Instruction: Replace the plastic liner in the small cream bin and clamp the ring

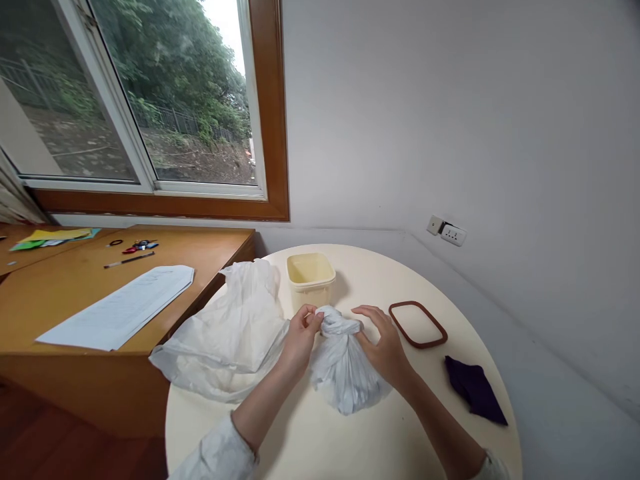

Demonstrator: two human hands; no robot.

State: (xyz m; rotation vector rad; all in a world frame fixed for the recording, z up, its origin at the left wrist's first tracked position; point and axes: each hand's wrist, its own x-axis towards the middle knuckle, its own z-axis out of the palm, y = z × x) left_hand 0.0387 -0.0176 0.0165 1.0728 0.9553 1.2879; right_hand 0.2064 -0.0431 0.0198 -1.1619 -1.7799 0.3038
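A white plastic bag (347, 373), tied or twisted at its neck, is on the round table in front of me. My left hand (301, 337) pinches the bunched top of the bag between thumb and fingers. On the other side, my right hand (384, 341) has its fingers spread, with its thumb side against the neck. What the bag contains, if anything, is hidden. Just behind my hands stands a pale yellow plastic tub (311, 283) without a lid on it. To the left lies a second white plastic bag (225, 333), flat and crumpled.
A brown rounded frame (420, 344) and a dark purple cloth (475, 389) lie on the right of the round table (400, 433). The wooden desk (210, 247) at left holds papers (125, 307), a pen (129, 260) and small items. A wall with sockets (453, 234) stands behind.
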